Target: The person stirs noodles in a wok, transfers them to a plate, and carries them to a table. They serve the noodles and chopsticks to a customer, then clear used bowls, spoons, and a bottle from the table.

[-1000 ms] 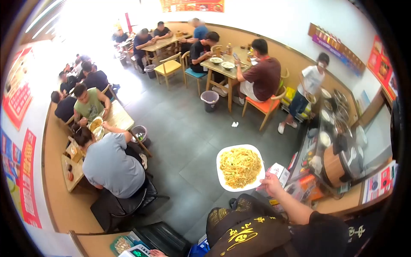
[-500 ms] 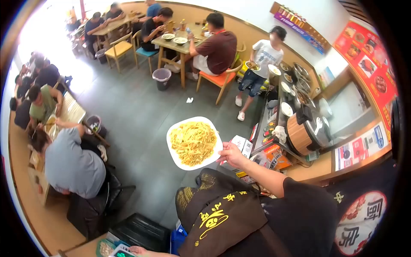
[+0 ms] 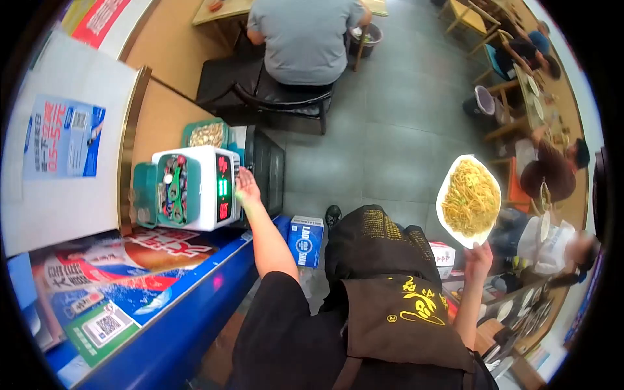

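A white plate (image 3: pixel 440 207) piled with brown noodles (image 3: pixel 469 198) is in my right hand (image 3: pixel 479 260), which grips its near rim. On the left side, my left hand (image 3: pixel 247 188) is beside the right edge of a white device (image 3: pixel 207 188) with red and green lit digits. Its fingers look stretched out and hold nothing; whether they touch the device is unclear. Small colorful items and green scissors lie in a green tray (image 3: pixel 162 195) on the device. Behind it is a green container (image 3: pixel 224 134) of pale pieces.
Below the device runs a blue counter (image 3: pixel 214 286) with printed sheets. A boxed carton (image 3: pixel 305 242) stands on the floor. A person in grey (image 3: pixel 299 39) sits on a black seat ahead. Other people sit at tables at the right, and a person in white (image 3: pixel 552 244) stands beyond the plate.
The view has turned left, so the device and counter now show fully. The plate of noodles appears further right, still in my right hand. My left hand remains beside the device.
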The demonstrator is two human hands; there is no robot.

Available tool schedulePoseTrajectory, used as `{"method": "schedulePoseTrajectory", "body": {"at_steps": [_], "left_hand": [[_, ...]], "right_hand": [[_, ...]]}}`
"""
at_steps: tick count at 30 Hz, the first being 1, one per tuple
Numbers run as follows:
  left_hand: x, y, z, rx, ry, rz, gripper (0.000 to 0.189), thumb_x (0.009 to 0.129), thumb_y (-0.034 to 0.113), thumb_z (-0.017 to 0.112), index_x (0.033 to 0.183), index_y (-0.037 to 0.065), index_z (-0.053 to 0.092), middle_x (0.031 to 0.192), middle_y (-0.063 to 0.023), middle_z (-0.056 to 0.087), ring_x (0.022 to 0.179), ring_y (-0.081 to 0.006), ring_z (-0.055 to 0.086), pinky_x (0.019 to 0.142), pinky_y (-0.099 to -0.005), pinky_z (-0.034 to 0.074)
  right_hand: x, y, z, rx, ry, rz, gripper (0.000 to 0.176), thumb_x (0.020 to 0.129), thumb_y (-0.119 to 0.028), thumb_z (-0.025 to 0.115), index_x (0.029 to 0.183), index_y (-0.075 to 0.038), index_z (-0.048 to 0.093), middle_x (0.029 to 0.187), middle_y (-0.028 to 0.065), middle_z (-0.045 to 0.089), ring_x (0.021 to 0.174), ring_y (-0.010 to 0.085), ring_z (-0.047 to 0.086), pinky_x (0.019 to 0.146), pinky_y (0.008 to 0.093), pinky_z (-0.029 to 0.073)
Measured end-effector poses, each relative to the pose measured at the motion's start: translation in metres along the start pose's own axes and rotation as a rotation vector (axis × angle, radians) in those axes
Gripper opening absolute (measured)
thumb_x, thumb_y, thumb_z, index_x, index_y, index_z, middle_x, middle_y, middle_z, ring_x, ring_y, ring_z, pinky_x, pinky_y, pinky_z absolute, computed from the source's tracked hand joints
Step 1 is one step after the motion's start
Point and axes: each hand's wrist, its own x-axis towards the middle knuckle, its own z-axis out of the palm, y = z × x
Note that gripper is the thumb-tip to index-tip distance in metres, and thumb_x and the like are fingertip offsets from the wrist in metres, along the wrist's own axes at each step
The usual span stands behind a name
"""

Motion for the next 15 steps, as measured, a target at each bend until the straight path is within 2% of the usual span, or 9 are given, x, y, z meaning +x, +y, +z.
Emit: {"method": "schedulePoseTrajectory", "body": {"at_steps": [4, 7, 8, 11, 15], "left_hand": [[-0.013, -0.006, 0.012, -0.063, 0.050, -0.105, 0.035, 0.099, 0.018, 0.046, 0.118, -0.011, 0.052, 0.122, -0.0250, 0.060, 0.116, -0.0358, 0.057, 0.103, -0.0505, 0.046], [-0.008, -0.011, 0.011, -0.093, -0.018, -0.153, 0.035, 0.099, 0.017, 0.046, 0.119, -0.011, 0.051, 0.121, -0.0241, 0.060, 0.114, -0.0349, 0.058, 0.103, -0.0507, 0.046], [-0.008, -0.013, 0.010, -0.048, -0.022, -0.130, 0.035, 0.100, 0.019, 0.048, 0.119, -0.011, 0.051, 0.120, -0.0220, 0.061, 0.113, -0.0333, 0.058, 0.103, -0.0493, 0.046], [-0.004, -0.016, 0.008, 0.065, 0.059, -0.015, 0.035, 0.100, 0.021, 0.050, 0.118, -0.009, 0.053, 0.120, -0.0198, 0.062, 0.113, -0.0308, 0.058, 0.103, -0.0467, 0.047], [-0.032, -0.047, 0.005, 0.048, -0.075, -0.147, 0.030, 0.100, 0.021, 0.052, 0.116, -0.003, 0.058, 0.122, -0.0174, 0.062, 0.115, -0.0276, 0.058, 0.105, -0.0439, 0.046]], "right_hand": [[0.000, -0.005, 0.006, 0.003, -0.016, 0.010, 0.035, 0.089, 0.002, 0.056, 0.124, 0.005, 0.052, 0.112, 0.0149, 0.066, 0.091, 0.0214, 0.070, 0.073, 0.0332, 0.063], [-0.001, -0.006, 0.012, -0.063, -0.018, 0.025, 0.036, 0.089, 0.000, 0.057, 0.124, -0.002, 0.054, 0.107, 0.0063, 0.065, 0.086, 0.0147, 0.066, 0.070, 0.0297, 0.060], [-0.001, -0.006, 0.012, 0.003, -0.055, -0.002, 0.034, 0.089, 0.002, 0.057, 0.123, 0.005, 0.053, 0.112, 0.0153, 0.066, 0.090, 0.0213, 0.070, 0.070, 0.0328, 0.064], [-0.006, -0.002, 0.021, 0.019, -0.056, -0.013, 0.034, 0.089, 0.002, 0.057, 0.122, 0.005, 0.052, 0.112, 0.0159, 0.066, 0.089, 0.0213, 0.070, 0.070, 0.0332, 0.064], [-0.001, -0.014, 0.012, 0.026, -0.064, -0.011, 0.034, 0.089, 0.002, 0.057, 0.123, 0.005, 0.052, 0.112, 0.0164, 0.066, 0.090, 0.0222, 0.070, 0.071, 0.0345, 0.064]]}}
